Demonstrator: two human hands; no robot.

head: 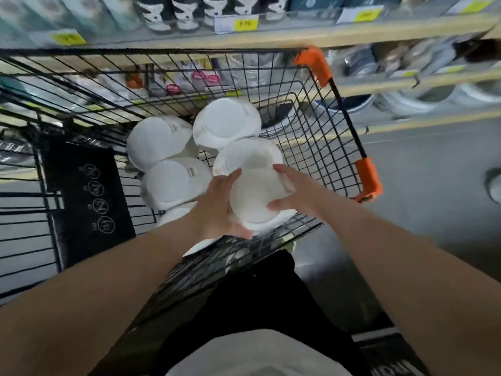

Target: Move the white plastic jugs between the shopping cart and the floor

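Several white plastic jugs fill the black wire shopping cart, seen from above as round white shapes. I hold the nearest jug between both hands at the cart's near right side. My left hand grips its left side with fingers curled round the rim. My right hand grips its right side. Other jugs lie beyond: one just behind the held one, one at the far middle, one far left, one near left.
The cart has orange corner guards and a black child-seat flap on the left. Store shelves with goods and yellow price tags run behind the cart. Grey floor lies to the right.
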